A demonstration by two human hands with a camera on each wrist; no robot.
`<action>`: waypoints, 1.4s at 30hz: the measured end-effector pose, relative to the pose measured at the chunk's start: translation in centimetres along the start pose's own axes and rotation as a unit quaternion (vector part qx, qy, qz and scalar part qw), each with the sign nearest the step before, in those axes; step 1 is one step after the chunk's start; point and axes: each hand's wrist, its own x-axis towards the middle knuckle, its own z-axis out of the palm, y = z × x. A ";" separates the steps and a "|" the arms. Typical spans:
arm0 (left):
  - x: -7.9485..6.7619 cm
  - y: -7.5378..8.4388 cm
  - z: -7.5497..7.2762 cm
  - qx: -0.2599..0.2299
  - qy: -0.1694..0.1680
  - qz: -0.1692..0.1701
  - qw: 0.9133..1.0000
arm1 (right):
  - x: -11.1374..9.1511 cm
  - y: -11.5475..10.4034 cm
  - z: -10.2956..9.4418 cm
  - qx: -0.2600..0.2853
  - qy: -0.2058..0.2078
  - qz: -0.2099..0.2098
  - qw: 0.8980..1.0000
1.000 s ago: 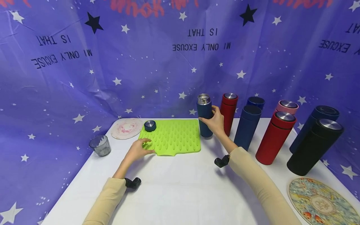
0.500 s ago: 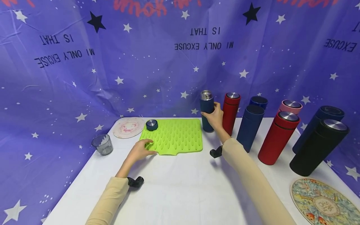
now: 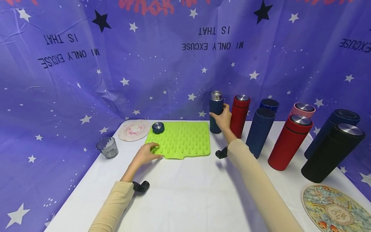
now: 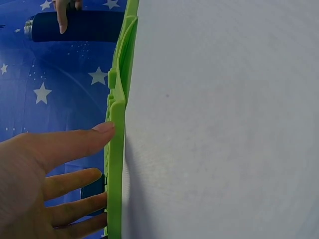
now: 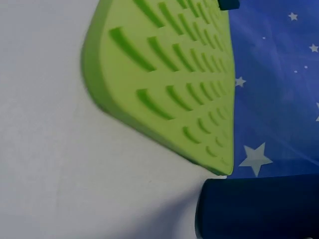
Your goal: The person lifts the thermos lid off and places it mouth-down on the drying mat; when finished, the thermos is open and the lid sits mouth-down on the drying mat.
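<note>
Navy lidless vacuum flask (image 3: 216, 104) stands upright in the right hand (image 3: 224, 119), which is clamped on its body, thumb across the near face and fingers curled round its 3 o'clock side. Taking 12 o'clock as away from the person, it is at 2 o'clock of the ridged green mat (image 3: 185, 138), beside it and not on it; whether its base bears on the white table (image 3: 188, 193) I cannot tell. With the steel mouth (image 3: 216, 96) uncovered, a tilt from a slack grip could spill any contents, though the inside is hidden. Red flask (image 3: 240, 112), near its 3 o'clock, could be knocked over by the back of that hand; the capped navy flask (image 3: 261, 132) at 4 o'clock runs the same risk from the right sleeve (image 3: 258, 180).

At the mat's 8 o'clock, the left hand (image 3: 145, 154) has thumb and fingers apart, the thumb touching or just beside the edge. A careless tug there could drag the mat and shift the unattached screw cap (image 3: 158, 128) resting at its 10 o'clock. Farther out, at 9 o'clock, a smoky glass tumbler (image 3: 108, 148) stands near the table's edge, where an outward swing of the left arm might push it off.
</note>
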 end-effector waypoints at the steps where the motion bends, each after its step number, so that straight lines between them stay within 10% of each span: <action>1: 0.0 0.0 -0.1 0.001 0.001 0.000 1.000 | 0.0 0.0 0.0 -0.001 -0.001 0.002 1.000; 29: 0.0 0.2 -0.1 0.005 0.002 0.006 1.000 | -1.8 -1.5 -0.4 0.010 -0.007 0.050 0.999; 42: 0.0 0.1 0.1 0.008 0.005 0.003 1.000 | -5.1 -2.6 -2.7 0.039 -0.034 -0.016 0.999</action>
